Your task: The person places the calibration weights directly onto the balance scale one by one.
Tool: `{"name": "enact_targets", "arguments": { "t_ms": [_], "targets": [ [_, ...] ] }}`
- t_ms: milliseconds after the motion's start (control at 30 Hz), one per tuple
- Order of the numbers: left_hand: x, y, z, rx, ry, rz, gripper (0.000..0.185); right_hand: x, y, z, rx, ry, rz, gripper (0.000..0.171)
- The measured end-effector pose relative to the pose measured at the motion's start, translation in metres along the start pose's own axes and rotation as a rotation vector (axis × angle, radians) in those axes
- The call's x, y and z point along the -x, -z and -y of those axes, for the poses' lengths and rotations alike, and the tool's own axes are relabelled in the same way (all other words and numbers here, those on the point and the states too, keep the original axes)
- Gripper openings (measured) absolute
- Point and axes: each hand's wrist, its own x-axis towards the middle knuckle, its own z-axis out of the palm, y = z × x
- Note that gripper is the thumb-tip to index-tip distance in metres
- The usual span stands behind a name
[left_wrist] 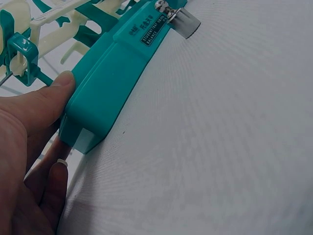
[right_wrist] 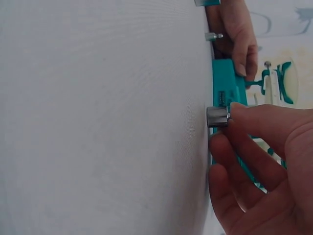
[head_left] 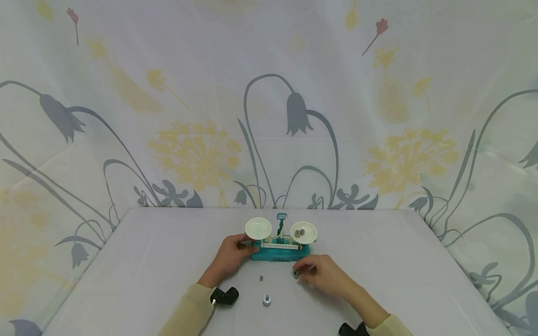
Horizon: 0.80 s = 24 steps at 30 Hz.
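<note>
A teal balance scale (head_left: 279, 255) stands on the white cloth, with a left pan (head_left: 258, 228) and a right pan (head_left: 310, 238). Several small metal weights (head_left: 300, 233) sit in the right pan; none shows in the left. My left hand (head_left: 230, 254) grips the left end of the scale's base (left_wrist: 105, 73), thumb on the near side and other fingers partly hidden behind. In front of the scale's right end, my right hand (head_left: 325, 275) pinches a metal weight (right_wrist: 217, 117) by its knob, between thumb and index finger. Its underside appears to be at the cloth.
Closer to me than the scale, a tiny weight (head_left: 261, 278) and a larger weight (head_left: 266, 300) stand upright on the cloth between my hands. A flower-patterned curtain (head_left: 269, 116) hangs behind the table (head_left: 168, 224).
</note>
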Motion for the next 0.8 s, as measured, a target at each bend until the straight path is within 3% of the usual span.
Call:
{"name": "enact_targets", "arguments": {
  "t_ms": [200, 233, 400, 667, 800],
  "targets": [
    [-0.013, -0.005, 0.039, -0.004, 0.003, -0.001, 0.02, -0.002, 0.001, -0.001, -0.045, -0.022, 0.008, 0.02],
    [-0.013, -0.005, 0.039, -0.006, 0.004, -0.003, 0.021, -0.002, 0.001, -0.001, -0.053, -0.027, 0.011, 0.02],
    [-0.009, -0.006, 0.032, -0.011, 0.029, -0.029, 0.021, -0.003, 0.001, -0.004, -0.079, -0.035, 0.033, 0.02],
    [0.002, -0.001, -0.005, -0.009, 0.018, -0.015, 0.018, -0.005, 0.007, -0.007, -0.148, -0.018, 0.121, 0.021],
    [0.004, 0.0, -0.01, -0.005, 0.013, -0.01, 0.017, -0.004, 0.009, -0.009, -0.175, -0.005, 0.15, 0.024]
  ]
}}
